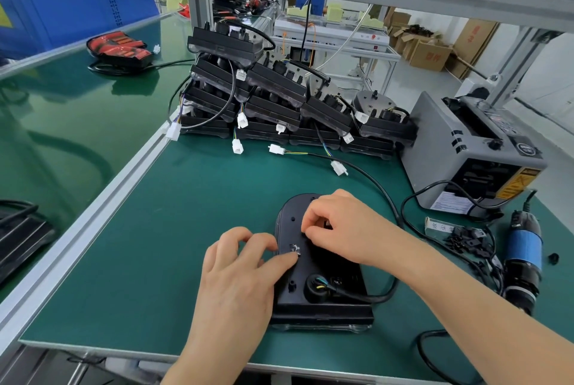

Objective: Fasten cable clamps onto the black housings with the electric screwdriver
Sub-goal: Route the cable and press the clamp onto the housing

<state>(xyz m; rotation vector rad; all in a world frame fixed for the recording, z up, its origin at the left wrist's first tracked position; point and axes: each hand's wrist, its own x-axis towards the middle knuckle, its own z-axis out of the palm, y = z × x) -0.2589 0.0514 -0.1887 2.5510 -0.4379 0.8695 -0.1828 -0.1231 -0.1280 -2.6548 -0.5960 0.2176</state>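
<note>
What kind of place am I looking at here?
Most likely a factory assembly bench: stacked identical black housings with wired connectors, an electric screwdriver lying at the right, and a grey tape dispenser.

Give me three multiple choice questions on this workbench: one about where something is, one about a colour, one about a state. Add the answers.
1. Where is the electric screwdriver?
A. lying on the mat, right of the housing
B. standing upright
C. hanging overhead

2. What colour is the mat?
A. grey
B. blue
C. green

3. What are the left hand and right hand doing?
A. lifted clear of everything
B. both on the housing
C. off the bench

Answers:
1. A: it lies unheld at the mat's right side.
2. C: the surface is plainly green.
3. B: both hands rest on the housing's top.
</note>
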